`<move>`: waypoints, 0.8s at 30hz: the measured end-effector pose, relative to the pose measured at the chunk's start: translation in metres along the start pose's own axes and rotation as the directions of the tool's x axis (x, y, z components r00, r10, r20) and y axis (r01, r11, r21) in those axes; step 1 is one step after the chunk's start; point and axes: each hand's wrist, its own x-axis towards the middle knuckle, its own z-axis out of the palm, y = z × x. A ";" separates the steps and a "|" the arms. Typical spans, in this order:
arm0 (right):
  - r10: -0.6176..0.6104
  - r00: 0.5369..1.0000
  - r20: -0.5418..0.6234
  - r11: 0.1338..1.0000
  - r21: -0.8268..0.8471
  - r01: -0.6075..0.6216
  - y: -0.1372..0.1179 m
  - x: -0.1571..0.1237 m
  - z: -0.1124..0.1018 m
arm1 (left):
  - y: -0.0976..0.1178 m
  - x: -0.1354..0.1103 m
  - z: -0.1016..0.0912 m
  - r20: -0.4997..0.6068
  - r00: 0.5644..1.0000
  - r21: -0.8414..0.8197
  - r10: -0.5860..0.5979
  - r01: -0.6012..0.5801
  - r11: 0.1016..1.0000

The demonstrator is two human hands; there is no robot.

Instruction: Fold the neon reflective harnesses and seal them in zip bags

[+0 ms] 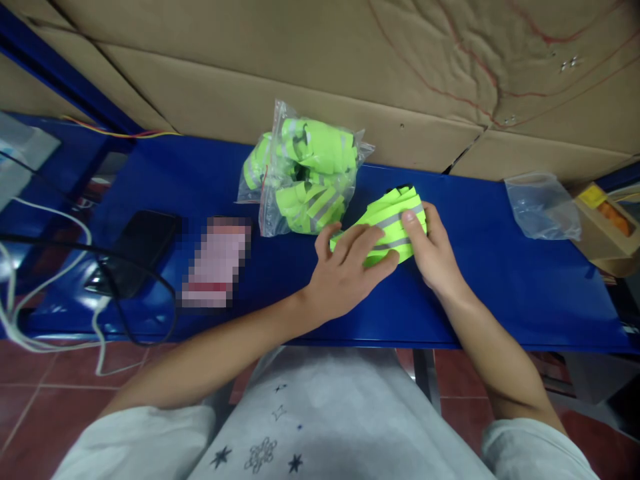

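A folded bundle of neon yellow-green reflective straps [393,220] with grey stripes lies at the middle right of the blue table. My right hand [433,247] grips its right end, thumb pressed on top and the other fingers behind it. Across the left end spreads my left hand [345,267], palm down, fingers apart and slightly bent, touching the straps. A small black part shows at the bundle's top edge. Just beyond my left hand, clear zip bags [313,177] hold more rolled reflective straps.
An empty-looking clear plastic bag [543,207] lies at the right, beside a cardboard box [607,230]. To the left are a pixelated pink item [216,263], a black phone-like device [137,253] and tangled cables [50,343]. A cardboard-covered wall [300,60] rises behind the blue table [500,287].
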 end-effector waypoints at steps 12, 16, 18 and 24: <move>0.298 0.896 0.329 0.842 0.352 -0.409 -0.006 0.004 0.005 | -0.011 0.010 -0.011 0.016 0.998 0.030 0.065 -0.066 0.997; 0.164 0.961 0.223 0.950 0.227 -0.215 0.006 0.005 0.005 | -0.014 0.008 -0.005 0.111 0.993 0.046 0.049 -0.054 0.997; 0.081 0.987 0.141 0.987 0.125 -0.099 0.012 0.005 0.005 | -0.017 0.007 -0.002 0.179 0.982 0.018 0.056 -0.060 0.998; -0.102 0.992 0.074 0.991 -0.078 0.108 0.008 0.003 -0.001 | -0.020 0.013 -0.001 0.132 0.985 -0.315 -0.109 0.146 0.938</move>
